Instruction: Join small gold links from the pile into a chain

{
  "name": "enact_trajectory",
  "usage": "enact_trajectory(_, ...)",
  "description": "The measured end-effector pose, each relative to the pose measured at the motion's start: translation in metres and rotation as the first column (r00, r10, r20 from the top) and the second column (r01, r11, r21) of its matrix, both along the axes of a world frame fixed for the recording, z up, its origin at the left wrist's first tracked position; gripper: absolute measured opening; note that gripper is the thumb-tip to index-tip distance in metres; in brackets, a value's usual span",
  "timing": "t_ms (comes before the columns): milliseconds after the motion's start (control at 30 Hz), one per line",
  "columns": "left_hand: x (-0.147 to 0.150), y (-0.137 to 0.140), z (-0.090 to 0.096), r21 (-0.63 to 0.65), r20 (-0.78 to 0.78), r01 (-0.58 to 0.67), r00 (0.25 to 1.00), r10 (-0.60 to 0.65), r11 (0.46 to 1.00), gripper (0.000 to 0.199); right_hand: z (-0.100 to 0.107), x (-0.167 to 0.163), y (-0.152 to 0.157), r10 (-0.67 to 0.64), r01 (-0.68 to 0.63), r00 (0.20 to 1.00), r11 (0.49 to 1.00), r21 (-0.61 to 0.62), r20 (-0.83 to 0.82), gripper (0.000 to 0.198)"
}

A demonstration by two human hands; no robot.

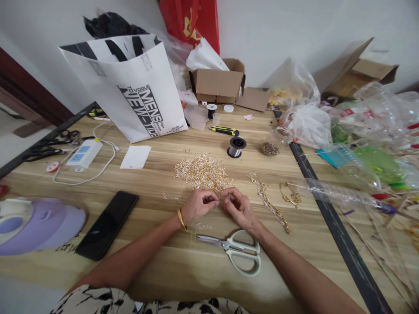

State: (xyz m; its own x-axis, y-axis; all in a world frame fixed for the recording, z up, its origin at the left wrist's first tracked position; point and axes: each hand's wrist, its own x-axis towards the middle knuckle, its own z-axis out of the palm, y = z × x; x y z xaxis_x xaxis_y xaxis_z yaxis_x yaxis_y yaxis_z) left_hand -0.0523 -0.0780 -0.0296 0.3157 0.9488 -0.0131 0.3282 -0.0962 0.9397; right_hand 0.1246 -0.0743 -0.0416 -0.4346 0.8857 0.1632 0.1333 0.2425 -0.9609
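My left hand [200, 205], with a gold bangle [182, 220] at its wrist, and my right hand [238, 206] are close together over the wooden table. Both have fingers pinched at the near edge of a pile of small gold and clear beads [204, 170]. What sits between the fingertips is too small to make out. Left of my left hand a thin beaded strand [173, 198] lies on the wood. A short beaded piece [203, 225] rests between my wrists. Scissors with pale handles [233, 249] lie below my hands. Right of my right hand is a long beaded chain [270, 203].
A spool of wire [236, 147], a yellow cutter [224, 131] and a jar of beads [271, 147] stand beyond the pile. At left are a black phone [107, 225], a power strip [84, 155] and a white paper bag [131, 87]. Plastic bottles [369, 113] crowd the right.
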Motion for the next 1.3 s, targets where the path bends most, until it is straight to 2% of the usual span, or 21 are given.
enact_trajectory(267, 0.003, -0.0024, -0.0005, 0.11, -0.221, 0.059, 0.975, -0.033, 0.992, 0.009, -0.0029, -0.0002, -0.001, 0.035, -0.035, 0.999, 0.999, 0.003, -0.042, 0.011)
enact_trajectory(533, 0.0022, -0.0018, 0.0011, 0.131, -0.257, 0.121, 0.963, -0.084, 0.984, 0.012, -0.0065, -0.0007, 0.001, -0.026, 0.026, 0.999, 0.999, 0.019, -0.02, 0.013)
enact_trajectory(867, 0.0003, -0.0001, 0.0023, 0.057, -0.144, 0.097, 0.986, -0.088, 0.994, 0.013, -0.0068, -0.0022, 0.002, -0.059, 0.059, 0.997, 0.998, 0.009, -0.041, 0.016)
enact_trajectory(1067, -0.0041, 0.003, 0.0047, -0.085, 0.049, 0.036, 0.998, -0.032, 0.996, 0.021, -0.001, -0.0027, 0.0018, -0.192, 0.197, 0.98, 0.963, 0.186, -0.045, 0.019)
enact_trajectory(1167, -0.0051, 0.0043, 0.004, -0.163, 0.122, 0.021, 0.993, -0.001, 0.986, 0.024, 0.0016, -0.0023, 0.0012, -0.166, 0.164, 0.986, 0.956, 0.243, -0.01, 0.018)
enact_trajectory(1300, -0.0055, 0.0047, 0.0013, -0.192, 0.188, 0.023, 0.982, 0.014, 0.981, 0.026, 0.0011, -0.0028, 0.0018, -0.104, 0.084, 0.993, 0.946, 0.313, 0.048, 0.015)
